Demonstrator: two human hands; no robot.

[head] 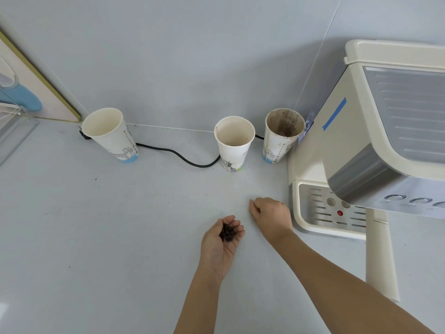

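Observation:
My left hand (222, 239) lies palm up just above the grey counter (108, 225), its fingers cupped round a small heap of dark coffee beans (227, 232). My right hand (271, 214) is palm down a little to the right, knuckles up, with its fingers curled toward the counter beside the coffee machine's base. Whatever is under those fingers is hidden. Three paper cups stand along the back wall: a left cup (109, 135), a middle cup (234, 143) and a right cup (281, 135) stained brown inside.
A cream coffee machine (375, 131) with a metal drip tray (330, 208) fills the right side. A black power cable (178, 154) runs along the back of the counter. A clear rack (14, 126) and a framed picture (36, 92) stand at the left.

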